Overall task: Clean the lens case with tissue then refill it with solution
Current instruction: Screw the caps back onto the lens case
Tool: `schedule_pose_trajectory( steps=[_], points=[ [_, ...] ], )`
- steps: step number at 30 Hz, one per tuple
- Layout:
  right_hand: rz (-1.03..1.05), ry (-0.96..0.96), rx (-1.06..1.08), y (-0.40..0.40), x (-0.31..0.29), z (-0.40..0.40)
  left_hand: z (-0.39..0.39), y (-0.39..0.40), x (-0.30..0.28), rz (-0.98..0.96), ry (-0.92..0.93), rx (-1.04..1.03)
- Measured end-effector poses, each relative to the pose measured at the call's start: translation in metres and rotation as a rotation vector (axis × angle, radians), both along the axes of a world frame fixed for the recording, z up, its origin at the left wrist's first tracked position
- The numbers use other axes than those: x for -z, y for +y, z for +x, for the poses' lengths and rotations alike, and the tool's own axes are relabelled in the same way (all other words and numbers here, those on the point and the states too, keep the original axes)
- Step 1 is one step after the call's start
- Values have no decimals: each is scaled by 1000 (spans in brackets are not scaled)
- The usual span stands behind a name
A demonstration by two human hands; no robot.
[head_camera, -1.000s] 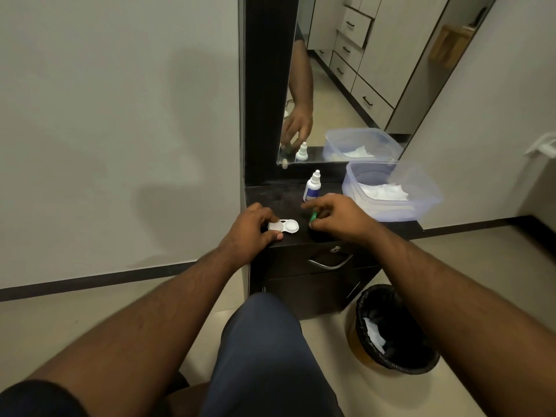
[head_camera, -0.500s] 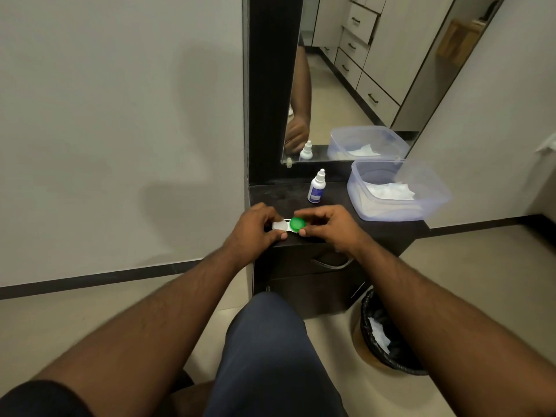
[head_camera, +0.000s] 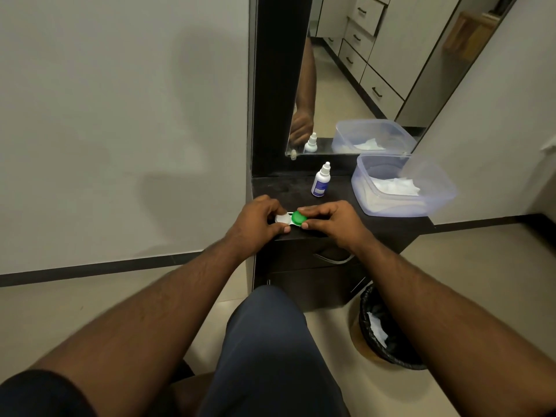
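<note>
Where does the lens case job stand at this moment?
Wiping looks done: crumpled tissue lies in the bin. Now the left hand holds the lens case while the right hand fits the green cap. Whether solution went in can't be seen; the bottle stands capped. The other cap's state is unclear.

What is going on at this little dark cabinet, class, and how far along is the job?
A person holds a white lens case at the front edge of the cabinet top. The left hand grips its white end, while the right hand pinches the green cap sitting on the other well. The solution bottle stands capped behind them, untouched. Tissues lie in the clear tub, and a used one lies in the bin.
</note>
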State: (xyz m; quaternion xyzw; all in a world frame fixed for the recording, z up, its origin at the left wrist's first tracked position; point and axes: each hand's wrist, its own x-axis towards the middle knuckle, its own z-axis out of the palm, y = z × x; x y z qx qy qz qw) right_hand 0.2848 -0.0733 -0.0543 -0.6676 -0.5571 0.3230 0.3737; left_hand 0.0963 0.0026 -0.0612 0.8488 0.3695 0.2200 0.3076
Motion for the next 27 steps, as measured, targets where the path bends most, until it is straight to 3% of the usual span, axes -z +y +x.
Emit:
schedule_pose_trajectory(
  steps=[5, 9, 17, 27],
  points=[
    [2, -60, -21, -1, -5, -3, -1, 0, 1, -6, -6, 0],
    [45, -257, -38, 2, -12, -10, -1, 1, 2, -6, -10, 5],
    [-115, -506, -293, 12, -34, -2, 0, 2, 2, 5, 4, 11],
    [-152, -558, -380, 20, -37, 0, -1, 1, 1, -1, -1, 9]
  ],
)
